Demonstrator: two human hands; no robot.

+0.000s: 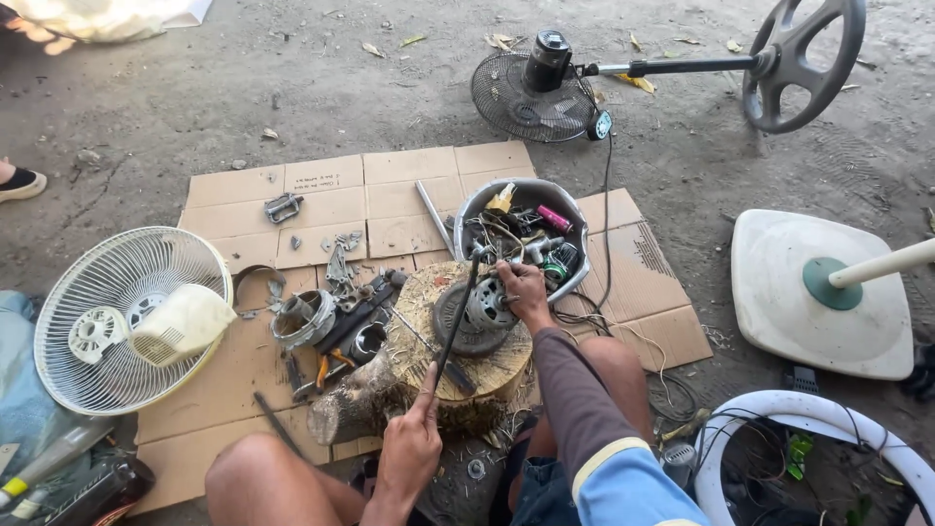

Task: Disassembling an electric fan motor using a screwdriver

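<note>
1. Left hand [409, 443]: grip clamped on long dark metal rod [456, 317], near centre.
2. Right hand [521, 292]: grip closed on round grey fan motor [479, 314] atop sawn wooden stump [487, 370].
3. Far right: dented metal bowl [570, 209] of parts.

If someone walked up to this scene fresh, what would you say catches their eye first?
Probably the centre: a small fan motor sits on a wooden stump, steadied by the right hand while the left hand grips a long dark tool angled onto it. Next, the white fan guard at the left on flattened cardboard, and the metal bowl of parts just behind the stump.
</note>
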